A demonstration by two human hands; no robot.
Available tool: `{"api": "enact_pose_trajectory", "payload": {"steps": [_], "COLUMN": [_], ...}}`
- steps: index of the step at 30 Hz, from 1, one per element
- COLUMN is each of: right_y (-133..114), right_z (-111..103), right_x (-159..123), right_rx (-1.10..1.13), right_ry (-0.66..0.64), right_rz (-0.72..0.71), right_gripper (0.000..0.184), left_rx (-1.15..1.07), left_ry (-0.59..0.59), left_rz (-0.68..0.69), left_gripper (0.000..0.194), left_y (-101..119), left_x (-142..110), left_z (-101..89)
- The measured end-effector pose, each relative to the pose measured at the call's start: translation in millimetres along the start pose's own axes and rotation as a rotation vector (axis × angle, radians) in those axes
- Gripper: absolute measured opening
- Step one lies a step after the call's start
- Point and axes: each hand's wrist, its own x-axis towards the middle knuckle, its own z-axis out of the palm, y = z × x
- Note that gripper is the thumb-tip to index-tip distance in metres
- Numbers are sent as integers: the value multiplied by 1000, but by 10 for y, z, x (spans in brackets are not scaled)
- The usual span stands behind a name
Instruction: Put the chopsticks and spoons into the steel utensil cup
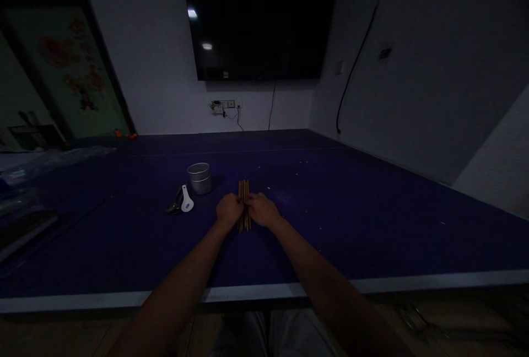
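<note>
Your forearms (185,274) are closest, reaching over the tabletop (124,258). Left to right: dark metal utensil (177,201), white soup spoon (187,201), metal cup (200,180), your left hand (230,210), chopsticks (243,187), your right hand (262,210). Chopsticks sit between your hands, ends pointing away and toward you; both hands' fingers look clamped on them. Step looks like bunching; next move probably calls for even squeeze from both sides.
</note>
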Motion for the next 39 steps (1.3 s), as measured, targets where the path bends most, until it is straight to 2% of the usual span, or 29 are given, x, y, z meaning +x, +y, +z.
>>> {"api": "enact_pose_trajectory", "payload": {"steps": [23,39], "right_y": [13,17], "right_z": [22,33], "right_x": [15,25], "right_rx": [65,44], "right_ry": [14,25], "right_rz": [-8,-7], "right_gripper": [37,36], "left_rx": [-57,-23], "left_ry": [-66,-41], "left_rz": [42,10], "left_gripper": [34,33], "left_y": [-27,-12], "left_x": [27,20], "left_z": [-9,3]}}
